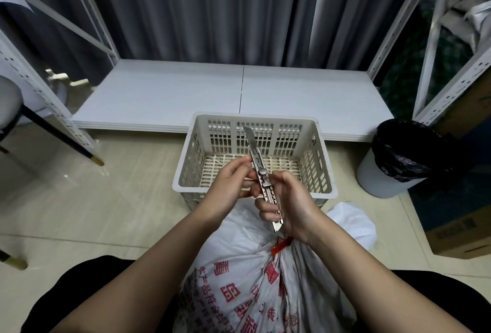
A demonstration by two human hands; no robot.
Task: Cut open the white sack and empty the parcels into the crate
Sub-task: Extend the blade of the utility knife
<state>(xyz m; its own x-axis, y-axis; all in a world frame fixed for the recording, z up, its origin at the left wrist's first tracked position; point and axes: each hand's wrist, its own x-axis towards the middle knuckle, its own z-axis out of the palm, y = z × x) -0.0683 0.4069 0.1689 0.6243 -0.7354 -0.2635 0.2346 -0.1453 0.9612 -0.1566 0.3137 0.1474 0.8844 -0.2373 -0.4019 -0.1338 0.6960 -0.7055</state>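
Fingers of right hand (291, 199) curled round knife (263, 177) handle, blade out, pointing away over crate (186, 173). Left hand (229, 185) fingers pinch knife mid-body. Forearms bare. Sack (239, 274) on floor (106, 199) between knees, neck tied with red tie (281, 245); red print, unreadable. Crate just beyond sack. Bin (393, 162) right; grey curtain (212, 11) behind.

Storeroom: perforated metal shelving (39, 88), cardboard box (462, 215).

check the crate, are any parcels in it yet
No, the crate shows only its bare slotted floor, and the white sack is tied shut.
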